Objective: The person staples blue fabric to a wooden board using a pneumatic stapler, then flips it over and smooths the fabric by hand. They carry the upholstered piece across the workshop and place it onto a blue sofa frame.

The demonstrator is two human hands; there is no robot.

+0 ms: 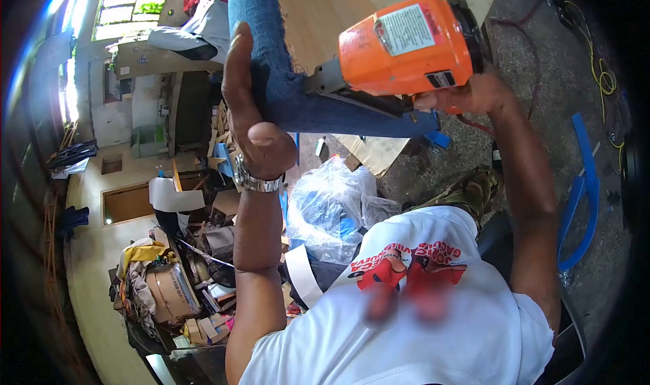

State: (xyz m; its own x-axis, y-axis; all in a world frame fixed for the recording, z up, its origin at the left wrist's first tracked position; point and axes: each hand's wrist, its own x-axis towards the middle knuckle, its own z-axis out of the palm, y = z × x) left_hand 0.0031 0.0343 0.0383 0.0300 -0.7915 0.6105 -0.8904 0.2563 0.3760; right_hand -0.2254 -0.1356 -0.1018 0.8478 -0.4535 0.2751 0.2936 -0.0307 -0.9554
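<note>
Blue denim (pixel 271 53) covers the edge and corner of a wooden panel (pixel 318 19) at the top middle. My left hand (pixel 254 114) holds the left side of the denim-covered corner, one finger lying straight along it and the thumb on the near side. A metal watch is on that wrist. In my right hand (pixel 477 93) is an orange staple gun (pixel 406 47), the fingers closed around its handle. The gun lies sideways, its metal nose at the inner corner of the denim; whether the tip touches is hard to tell.
A clear plastic bag (pixel 332 209) with blue material sits on the floor near my legs. Blue strips (pixel 582 195) lie at right, and a yellow cord (pixel 602 80) and a dark red hose (pixel 531 53) run across the floor. Piled boxes and scraps (pixel 169 290) fill the left.
</note>
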